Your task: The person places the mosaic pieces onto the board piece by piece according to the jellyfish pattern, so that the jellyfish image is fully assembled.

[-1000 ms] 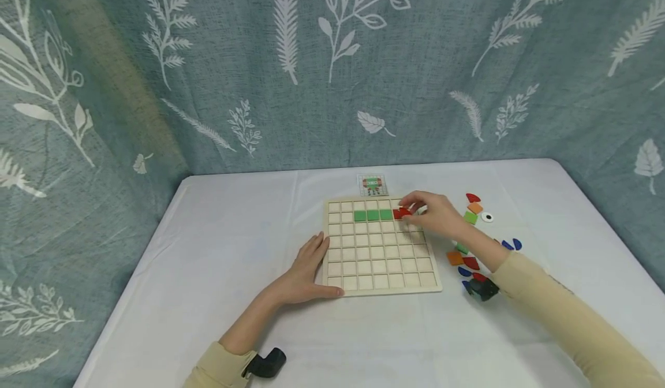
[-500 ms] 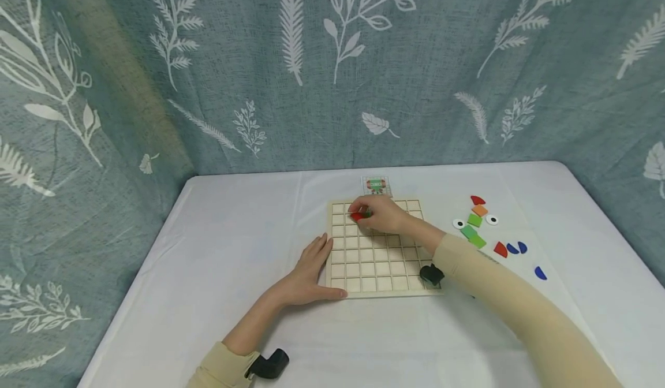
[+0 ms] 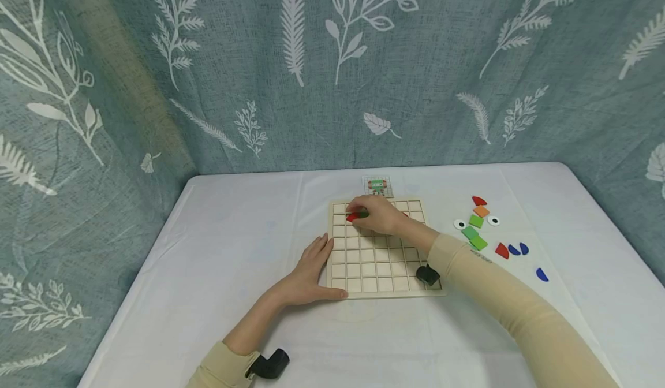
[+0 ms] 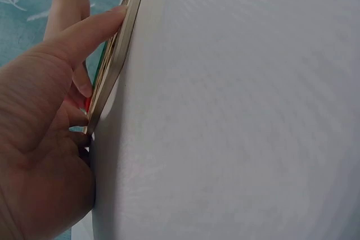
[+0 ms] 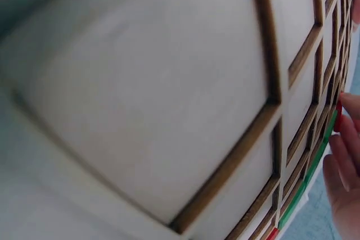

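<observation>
A pale wooden grid board (image 3: 369,271) lies on the white cloth. My left hand (image 3: 306,278) rests against its left side, fingers on the left edge and straight thumb on the front-left corner; the left wrist view shows the thumb (image 4: 90,35) along the rim. My right hand (image 3: 376,215) reaches over the upper part of the board. Its fingertips pinch a small red piece (image 3: 352,217) at the left end of the green row. In the right wrist view the green pieces (image 5: 306,178) line up beside that red piece (image 5: 338,117). Another red piece (image 5: 272,233) sits at the row's other end.
A small pattern card (image 3: 378,186) lies behind the board. To the right are scattered red, orange (image 3: 481,211) and green pieces (image 3: 475,221), blue half-rounds (image 3: 542,274), and two white eye discs (image 3: 493,220). The right forearm (image 3: 488,272) hides part of that area.
My right hand has left the red piece at the row's right end and moved to its left end, holding another red piece. My left hand stays on the board's edge.
</observation>
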A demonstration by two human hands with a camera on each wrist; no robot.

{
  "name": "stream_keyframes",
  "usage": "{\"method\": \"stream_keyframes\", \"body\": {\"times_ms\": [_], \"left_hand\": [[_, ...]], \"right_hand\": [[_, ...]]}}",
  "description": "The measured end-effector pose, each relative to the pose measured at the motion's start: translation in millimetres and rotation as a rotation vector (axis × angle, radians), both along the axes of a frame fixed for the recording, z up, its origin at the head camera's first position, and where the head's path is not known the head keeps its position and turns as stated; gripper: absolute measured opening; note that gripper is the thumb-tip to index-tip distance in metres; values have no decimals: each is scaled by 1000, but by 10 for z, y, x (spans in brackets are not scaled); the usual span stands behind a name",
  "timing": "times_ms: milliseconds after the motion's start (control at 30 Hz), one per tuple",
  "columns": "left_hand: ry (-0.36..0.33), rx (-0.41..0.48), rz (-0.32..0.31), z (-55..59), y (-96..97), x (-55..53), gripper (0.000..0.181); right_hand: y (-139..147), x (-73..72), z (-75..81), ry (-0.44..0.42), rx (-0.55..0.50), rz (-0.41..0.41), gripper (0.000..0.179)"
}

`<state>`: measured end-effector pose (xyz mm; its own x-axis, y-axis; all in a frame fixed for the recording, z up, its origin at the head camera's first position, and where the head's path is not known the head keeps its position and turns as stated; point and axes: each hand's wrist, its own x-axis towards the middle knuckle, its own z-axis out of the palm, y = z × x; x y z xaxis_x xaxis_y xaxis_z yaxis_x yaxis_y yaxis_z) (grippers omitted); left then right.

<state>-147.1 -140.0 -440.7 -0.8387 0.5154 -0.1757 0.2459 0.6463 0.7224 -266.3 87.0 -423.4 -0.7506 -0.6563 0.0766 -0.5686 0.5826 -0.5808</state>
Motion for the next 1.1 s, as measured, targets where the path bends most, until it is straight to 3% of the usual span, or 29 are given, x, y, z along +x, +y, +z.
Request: {"method": "stream_keyframes", "body": {"times_ms": [200,500,667,767,933,1100], "left_hand": [[-10,-3,3,5,24,9,114],[-10,-4,3,-13,38,4,114],[-14,-5,7,-16,45,-8,115],[-14,-10,11,-18,46,-16,115],[-9,-17,17,-12,39,-18,115],[-5,-17,17,-12,24,-17,116]], "right_hand": [[6,21,2,-34,-8,32,28],[68,74,39,-68,-17,-51,26],[229,130,90,-117,-97,-92,27],[412,168,113,-187,-172,-153,28],[846,260,116,-318,-267,-324,31],[1342,364,58,-336,-278,-485,33]]}}
